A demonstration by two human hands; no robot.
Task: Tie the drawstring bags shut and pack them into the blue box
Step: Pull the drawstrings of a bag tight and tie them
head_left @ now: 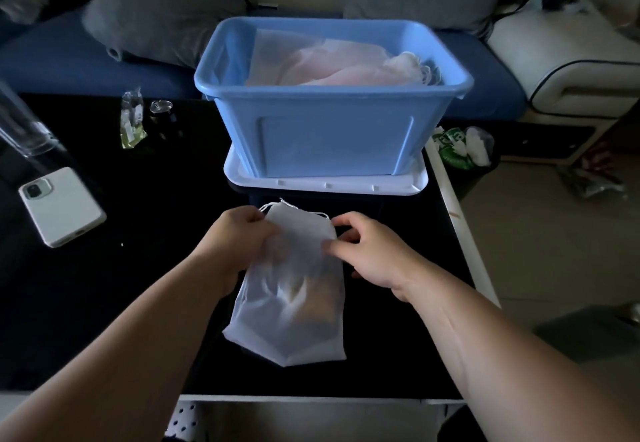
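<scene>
A white mesh drawstring bag (294,306) with something brownish inside lies on the black table (138,285) in front of me. My left hand (239,233) grips its upper left edge near the mouth. My right hand (367,251) pinches the upper right edge between thumb and fingers. White drawstring loops (277,204) stick out past the bag's top. Behind it stands the blue box (329,129) on a white lid (325,183). Inside the box lie several pale mesh bags (332,63).
A white phone (62,206) lies at the left of the table. A small plastic packet (131,119) and a clear piece sit at the back left. A bin (464,147) with rubbish stands right of the table. A sofa with grey cushions runs behind.
</scene>
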